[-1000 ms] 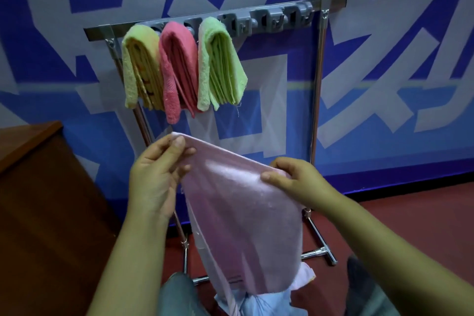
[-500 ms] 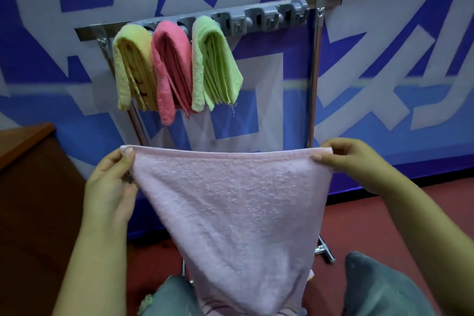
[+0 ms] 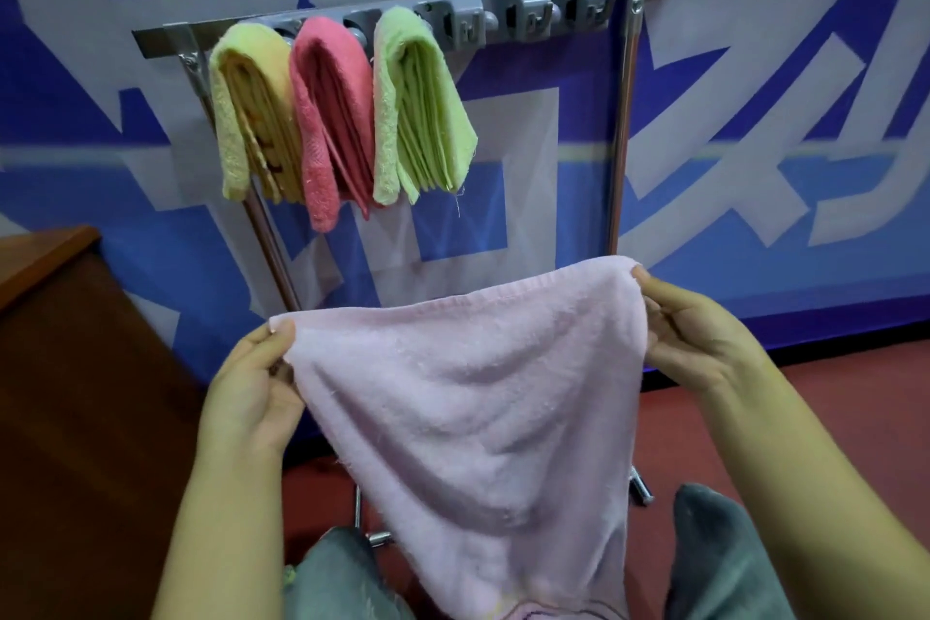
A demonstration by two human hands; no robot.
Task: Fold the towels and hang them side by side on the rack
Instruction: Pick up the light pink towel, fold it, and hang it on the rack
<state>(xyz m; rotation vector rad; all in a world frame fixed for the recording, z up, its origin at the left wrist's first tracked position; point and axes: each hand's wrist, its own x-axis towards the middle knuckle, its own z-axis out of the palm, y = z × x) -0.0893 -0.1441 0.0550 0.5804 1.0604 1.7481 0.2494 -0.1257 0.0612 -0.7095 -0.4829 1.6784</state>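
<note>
A pale pink towel point(image 3: 478, 413) hangs spread in front of me, its top edge slack and sagging. My left hand point(image 3: 251, 388) pinches its upper left corner and my right hand point(image 3: 689, 332) pinches its upper right corner, a bit higher. Beyond it stands a metal rack point(image 3: 624, 126) with a grey hook bar. Three folded towels hang side by side on the bar's left part: a yellow towel point(image 3: 251, 116), a pink-red towel point(image 3: 332, 116) and a green towel point(image 3: 422, 106). The hooks on the right part of the bar carry nothing.
A brown wooden cabinet point(image 3: 75, 393) stands at the left. Behind the rack is a blue and white patterned wall point(image 3: 780, 116). The floor point(image 3: 805, 408) is red. My knees in grey trousers point(image 3: 714, 549) show at the bottom edge.
The towel went from bunched to spread wide between my hands. Since half a second ago the hands have come a little closer and the top edge has slackened; the view shifted slightly.
</note>
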